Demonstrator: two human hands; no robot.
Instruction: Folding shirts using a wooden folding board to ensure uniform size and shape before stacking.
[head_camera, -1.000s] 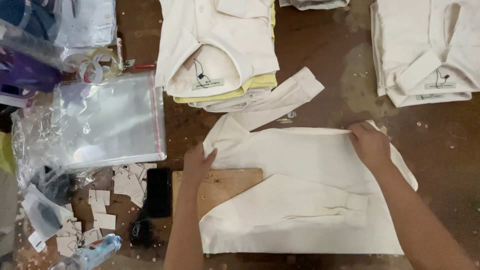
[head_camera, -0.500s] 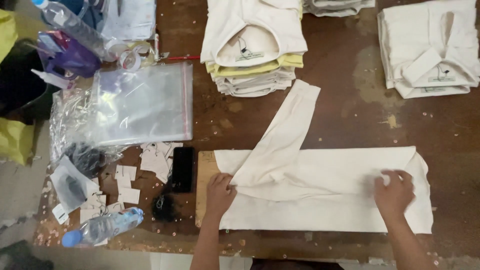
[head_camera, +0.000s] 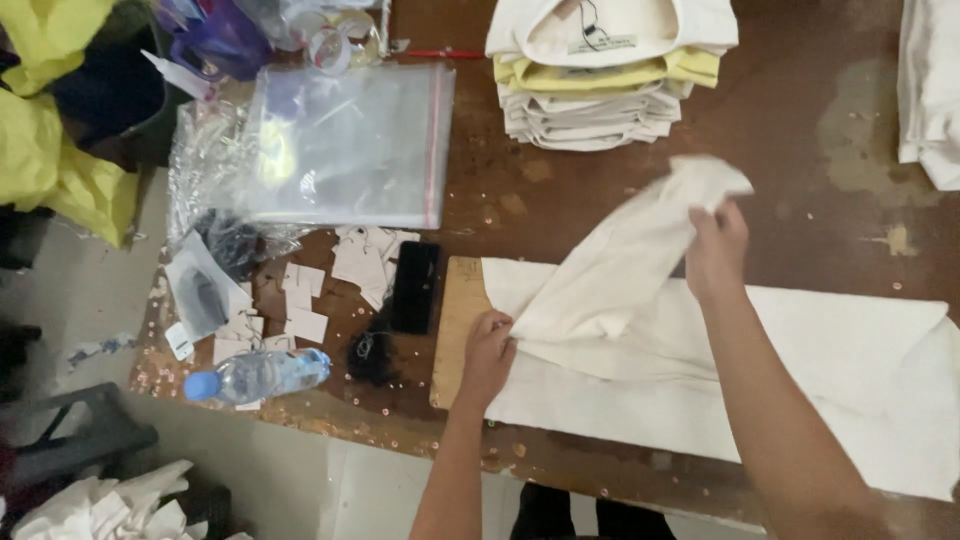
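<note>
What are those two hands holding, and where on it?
The right hand grips the cream garment by the end of its sleeve, lifted off the table. The left hand presses the garment's edge down over a wooden board.

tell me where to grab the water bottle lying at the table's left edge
Grip the water bottle around its clear middle, coming straight down from above. It lies on its side, blue cap toward the left, with paper tags close behind it, so the top is the free side.

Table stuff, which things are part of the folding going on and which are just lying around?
In hand: cream garment, its sleeve, wooden board, left hand, right hand.
Lying about: water bottle, plastic bags, paper tags, folded stack.
</note>
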